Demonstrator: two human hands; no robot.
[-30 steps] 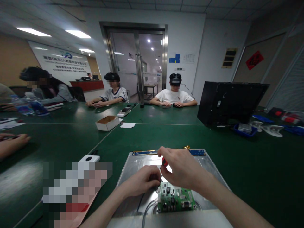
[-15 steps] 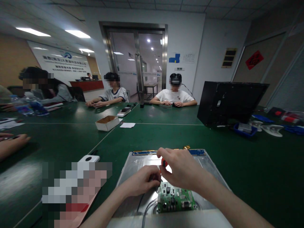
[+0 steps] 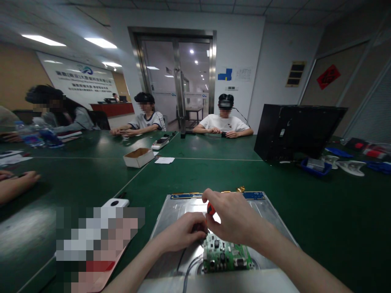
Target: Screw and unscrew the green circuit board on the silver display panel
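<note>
A silver metal panel (image 3: 171, 221) lies in front of me, with a blue strip board (image 3: 187, 196) along its far edge. On its near part sits a green circuit board (image 3: 224, 254), with grey cables (image 3: 191, 268) at its left. My right hand (image 3: 227, 213) is closed round a red and black handle (image 3: 210, 208), above the board's far left corner. Just left of it, my left hand (image 3: 187, 231) has its fingers pinched at that same corner; what they hold is hidden.
On the green table (image 3: 214, 175) are an open box (image 3: 139, 158), a white paper (image 3: 165, 160), a black monitor (image 3: 293, 132) and a blue tray (image 3: 316, 166). A white device (image 3: 117, 202) lies at left. Several people sit around; another person's hand (image 3: 29, 181) is at far left.
The red and black handle has turned slightly in my right hand's fingers. Both my hands have stayed almost in the same place.
</note>
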